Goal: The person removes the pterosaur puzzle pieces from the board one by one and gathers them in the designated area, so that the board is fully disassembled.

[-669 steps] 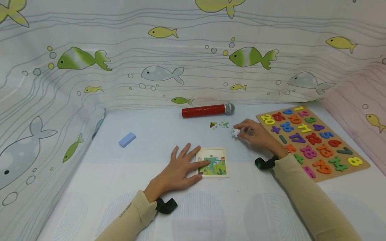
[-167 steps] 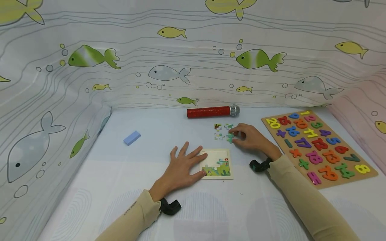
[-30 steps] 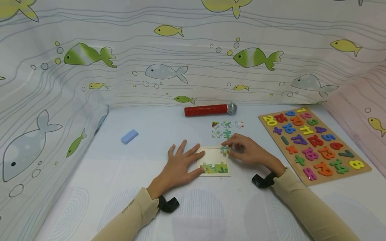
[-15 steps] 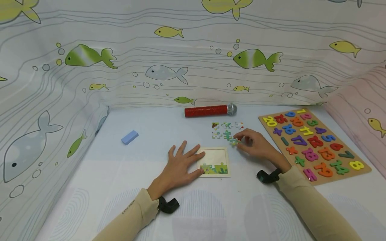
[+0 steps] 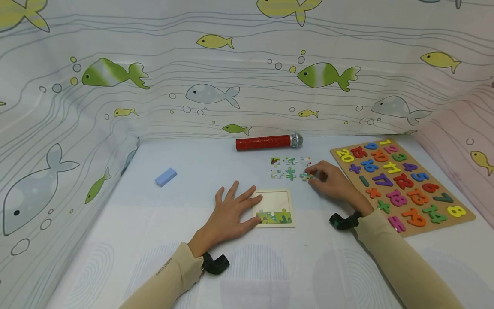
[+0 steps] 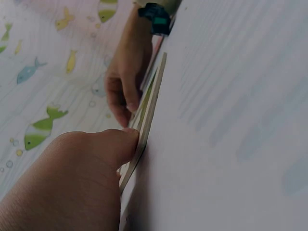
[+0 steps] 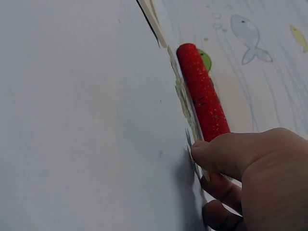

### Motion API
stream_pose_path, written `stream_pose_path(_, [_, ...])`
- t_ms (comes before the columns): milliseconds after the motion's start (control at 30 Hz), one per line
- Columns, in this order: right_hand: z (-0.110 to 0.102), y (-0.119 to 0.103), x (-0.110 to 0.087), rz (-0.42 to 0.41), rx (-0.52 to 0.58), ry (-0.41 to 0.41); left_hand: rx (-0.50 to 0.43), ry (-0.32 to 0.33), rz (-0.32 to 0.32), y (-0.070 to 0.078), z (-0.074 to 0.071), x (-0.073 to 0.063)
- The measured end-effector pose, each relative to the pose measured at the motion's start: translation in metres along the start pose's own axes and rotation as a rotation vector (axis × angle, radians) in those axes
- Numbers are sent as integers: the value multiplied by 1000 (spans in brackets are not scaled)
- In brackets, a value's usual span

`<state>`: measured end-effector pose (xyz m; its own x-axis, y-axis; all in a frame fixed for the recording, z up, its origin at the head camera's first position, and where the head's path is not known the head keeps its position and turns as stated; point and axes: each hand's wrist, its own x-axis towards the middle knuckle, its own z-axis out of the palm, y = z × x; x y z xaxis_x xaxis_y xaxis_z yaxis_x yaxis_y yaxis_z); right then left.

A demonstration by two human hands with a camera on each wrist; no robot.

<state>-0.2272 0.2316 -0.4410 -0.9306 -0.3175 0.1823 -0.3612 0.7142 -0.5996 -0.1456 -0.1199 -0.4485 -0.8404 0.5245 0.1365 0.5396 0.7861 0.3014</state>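
Note:
My left hand lies with fingers spread, its thumb and index fingertips on the left edge of a small square puzzle tray. In the left wrist view the thumb presses on the rim. Green jigsaw pieces fill the tray's bottom row, and bare wood shows above them. Beyond the tray, thumb and fingers of my right hand pinch a green-blue puzzle piece low at the table surface. That piece is at the right end of two short rows of loose puzzle pieces, partly covered by the fingertips.
A red toy microphone lies behind the loose pieces. On the right is a brown number board with colourful digits and signs. A blue block sits to the left. Fish-patterned cloth rises behind the table.
Earlier the tray held more pieces; several now lie in rows behind it. Within the last second my right hand carried one piece from the tray's upper right to the second row's end. Left hand stays.

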Motion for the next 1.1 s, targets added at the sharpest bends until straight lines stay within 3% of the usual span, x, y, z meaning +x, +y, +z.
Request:
stream_pose_path(467, [-2,1,12,42,-29,-71,6,-10,10,0,0,-1])
stream_pose_path(1100, [2,2,11,68,-23,-56,14,-12,21,0,-1,-2])
